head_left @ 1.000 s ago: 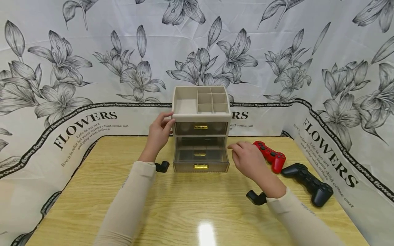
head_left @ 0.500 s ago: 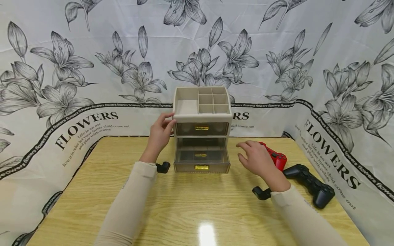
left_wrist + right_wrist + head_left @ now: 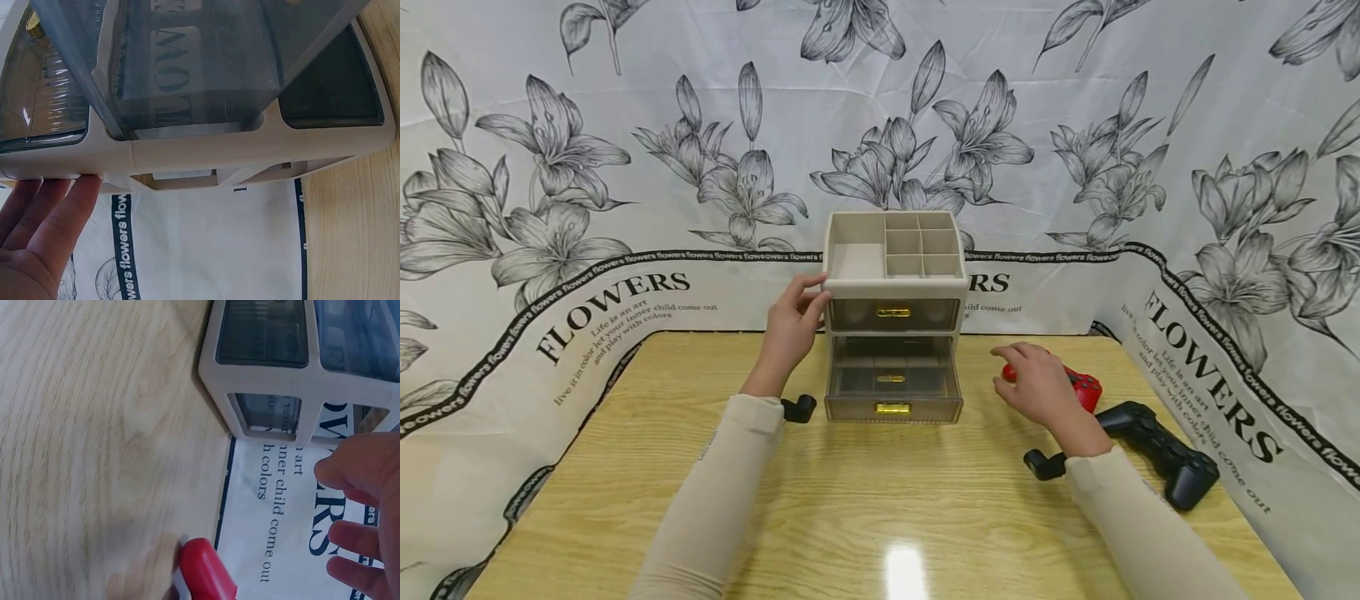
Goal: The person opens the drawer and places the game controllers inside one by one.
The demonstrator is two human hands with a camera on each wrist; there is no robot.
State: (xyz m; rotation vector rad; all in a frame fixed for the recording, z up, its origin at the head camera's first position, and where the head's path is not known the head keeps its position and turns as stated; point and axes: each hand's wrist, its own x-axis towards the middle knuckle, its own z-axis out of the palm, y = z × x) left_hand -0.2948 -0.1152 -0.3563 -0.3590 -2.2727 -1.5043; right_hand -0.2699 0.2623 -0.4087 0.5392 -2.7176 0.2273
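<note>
A cream desk organizer (image 3: pixel 895 288) stands at the back of the table, with an open-topped compartment tray above smoky clear drawers. Its middle drawer (image 3: pixel 894 409) is pulled out; the upper drawer (image 3: pixel 857 315) is pushed in. My left hand (image 3: pixel 790 325) touches the organizer's left side near the top, and the left wrist view shows its fingers (image 3: pixel 65 215) extended against the side wall. To the right, my right hand (image 3: pixel 1037 385) holds nothing, its fingers loosely bent. It overlaps a red game controller (image 3: pixel 1086 390) in the head view, partly hiding it.
A black game controller (image 3: pixel 1161 454) lies at the right beside the red one. Behind the wooden table (image 3: pixel 880 492) hangs a white cloth (image 3: pixel 760 300) with flower prints, which also runs along both sides.
My right hand has moved right, away from the drawer's side and over the red controller. The left hand stays at the organizer, and the drawer remains pulled out.
</note>
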